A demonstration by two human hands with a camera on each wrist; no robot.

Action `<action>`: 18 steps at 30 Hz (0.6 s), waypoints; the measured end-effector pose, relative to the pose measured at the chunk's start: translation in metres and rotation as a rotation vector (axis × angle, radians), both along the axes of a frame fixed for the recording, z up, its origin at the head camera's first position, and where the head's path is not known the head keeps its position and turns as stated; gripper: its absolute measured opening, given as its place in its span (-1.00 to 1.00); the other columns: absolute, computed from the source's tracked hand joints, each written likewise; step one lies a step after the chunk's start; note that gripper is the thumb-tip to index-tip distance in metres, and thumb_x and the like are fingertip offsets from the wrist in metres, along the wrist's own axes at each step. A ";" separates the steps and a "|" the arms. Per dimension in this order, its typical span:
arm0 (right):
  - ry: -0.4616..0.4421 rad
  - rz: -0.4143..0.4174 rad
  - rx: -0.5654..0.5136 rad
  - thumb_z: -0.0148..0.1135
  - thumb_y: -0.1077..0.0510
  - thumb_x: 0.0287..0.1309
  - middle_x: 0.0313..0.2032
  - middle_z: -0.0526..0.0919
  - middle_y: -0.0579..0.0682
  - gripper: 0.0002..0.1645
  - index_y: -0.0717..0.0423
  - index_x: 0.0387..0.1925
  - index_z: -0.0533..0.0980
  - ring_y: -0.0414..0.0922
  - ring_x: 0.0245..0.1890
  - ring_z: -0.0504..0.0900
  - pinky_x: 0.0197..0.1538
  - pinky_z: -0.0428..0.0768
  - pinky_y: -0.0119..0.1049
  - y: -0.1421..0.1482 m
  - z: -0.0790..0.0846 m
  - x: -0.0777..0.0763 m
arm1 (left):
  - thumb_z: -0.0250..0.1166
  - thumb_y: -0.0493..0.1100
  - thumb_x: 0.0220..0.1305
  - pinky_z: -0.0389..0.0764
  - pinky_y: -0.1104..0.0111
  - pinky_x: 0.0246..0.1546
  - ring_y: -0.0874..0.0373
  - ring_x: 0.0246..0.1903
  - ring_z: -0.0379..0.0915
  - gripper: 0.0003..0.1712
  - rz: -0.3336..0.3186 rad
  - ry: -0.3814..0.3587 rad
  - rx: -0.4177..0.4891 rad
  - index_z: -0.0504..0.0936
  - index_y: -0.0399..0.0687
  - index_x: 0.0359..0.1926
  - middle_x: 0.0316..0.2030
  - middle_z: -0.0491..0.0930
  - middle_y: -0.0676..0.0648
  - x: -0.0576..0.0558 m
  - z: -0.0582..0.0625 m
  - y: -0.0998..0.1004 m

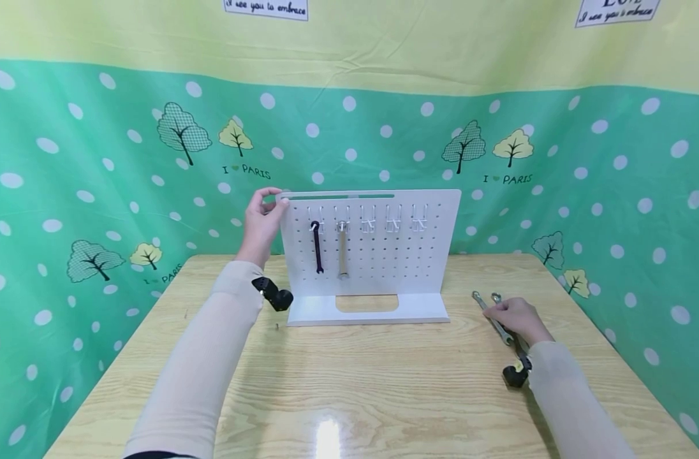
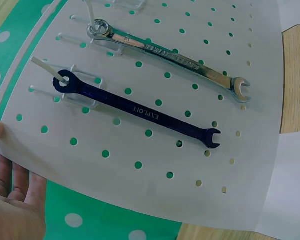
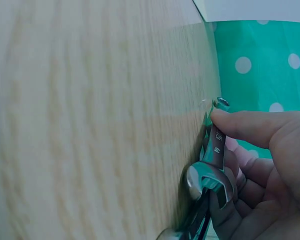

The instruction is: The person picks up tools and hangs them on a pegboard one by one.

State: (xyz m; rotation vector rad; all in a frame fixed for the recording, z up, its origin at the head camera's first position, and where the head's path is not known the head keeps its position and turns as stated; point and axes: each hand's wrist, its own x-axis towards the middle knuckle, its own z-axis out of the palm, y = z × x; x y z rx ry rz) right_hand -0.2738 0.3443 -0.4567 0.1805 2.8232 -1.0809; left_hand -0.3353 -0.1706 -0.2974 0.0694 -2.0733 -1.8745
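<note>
My left hand grips the top left corner of a white pegboard, thumb in front and fingers behind the edge. Beside it, a dark blue combination wrench hangs by its ring end from a white hook. A chrome combination wrench hangs on the adjoining hook to the right. Over the table's right side, my right hand pinches a silver combination wrench between thumb and fingers, its open end toward me. Another wrench lies close beside it, partly hidden by the hand.
Several white hooks without tools run along the board's upper right. The board's foot rests on the wooden table. A tiny object lies left of the foot. A green and yellow curtain hangs behind.
</note>
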 end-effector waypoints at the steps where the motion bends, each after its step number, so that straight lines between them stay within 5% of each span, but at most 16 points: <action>1: 0.003 -0.002 0.002 0.26 -0.05 0.30 -0.64 0.29 -0.09 -0.58 0.15 -0.56 0.50 -0.09 -0.57 0.29 -0.49 0.30 -0.24 0.000 0.000 0.000 | 0.22 -0.02 0.47 0.49 0.12 0.16 -0.02 0.08 0.45 -0.64 0.001 0.000 0.003 0.45 0.11 0.21 0.08 0.46 -0.13 0.000 0.000 0.000; 18: 0.071 0.079 0.038 0.10 0.03 0.42 -0.26 0.52 0.15 -0.61 0.35 -0.10 0.50 0.02 -0.29 0.45 -0.32 0.45 -0.21 -0.007 0.014 0.012 | 0.23 -0.02 0.46 0.51 0.12 0.14 -0.03 0.06 0.47 -0.65 0.006 0.008 0.004 0.46 0.12 0.19 0.07 0.47 -0.14 -0.002 -0.001 0.001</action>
